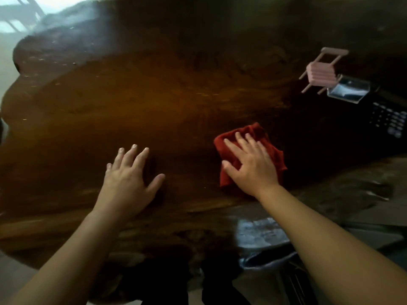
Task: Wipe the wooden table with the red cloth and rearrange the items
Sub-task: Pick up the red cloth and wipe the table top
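The red cloth [231, 146] lies bunched on the dark wooden table [154, 95], right of centre near the front edge. My right hand [251, 164] presses flat on top of it, fingers spread, covering its middle. My left hand [130, 175] rests palm-down on the bare wood to the left, fingers apart and holding nothing. At the far right stand a small pink toy chair [319, 73], a clear plastic box [348, 90] touching it, and a black calculator [389, 119].
The table has an irregular rounded edge; pale floor shows at the far left [6, 69]. Below the front edge, between my arms, lies a light blue-grey fabric [259, 234]. The image is blurred.
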Action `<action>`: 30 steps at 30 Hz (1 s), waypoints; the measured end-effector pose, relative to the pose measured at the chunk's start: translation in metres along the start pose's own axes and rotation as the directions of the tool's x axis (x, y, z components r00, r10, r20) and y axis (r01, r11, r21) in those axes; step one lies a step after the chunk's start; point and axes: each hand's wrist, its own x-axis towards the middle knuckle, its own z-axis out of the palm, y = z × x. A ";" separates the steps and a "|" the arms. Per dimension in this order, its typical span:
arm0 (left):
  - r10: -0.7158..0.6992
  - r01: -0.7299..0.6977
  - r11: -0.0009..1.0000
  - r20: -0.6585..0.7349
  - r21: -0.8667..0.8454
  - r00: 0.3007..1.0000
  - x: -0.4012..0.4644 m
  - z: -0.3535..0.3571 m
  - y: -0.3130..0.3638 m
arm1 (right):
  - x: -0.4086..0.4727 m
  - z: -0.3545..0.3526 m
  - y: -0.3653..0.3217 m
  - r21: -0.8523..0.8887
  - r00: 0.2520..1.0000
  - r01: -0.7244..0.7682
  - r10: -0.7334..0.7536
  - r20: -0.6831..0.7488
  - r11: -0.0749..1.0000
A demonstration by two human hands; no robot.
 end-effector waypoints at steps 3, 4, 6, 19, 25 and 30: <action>0.057 -0.057 0.998 0.020 0.007 0.998 0.000 0.018 0.042 | -0.023 -0.010 0.039 -0.022 0.997 -0.069 0.069 -0.023 0.997; 0.075 -0.075 0.997 0.027 0.013 0.997 0.000 0.025 0.056 | -0.030 -0.012 0.048 -0.030 0.996 -0.091 0.090 -0.026 0.995; 0.096 -0.097 0.995 0.046 0.026 0.994 0.001 0.038 0.082 | -0.041 -0.016 0.063 -0.034 0.991 -0.132 0.131 -0.039 0.991; 0.068 -0.068 0.998 -0.033 0.000 0.997 -0.021 0.052 0.072 | -0.056 -0.004 0.035 0.001 0.966 -0.233 0.232 -0.118 0.972; -0.067 0.065 0.998 -0.082 -0.027 0.994 -0.058 0.026 -0.021 | -0.056 0.028 -0.086 0.022 0.993 -0.083 0.085 -0.079 0.996; -0.278 0.269 0.960 -0.122 -0.079 0.953 -0.108 0.001 -0.110 | -0.044 0.068 -0.216 0.048 0.995 0.089 -0.087 -0.043 0.995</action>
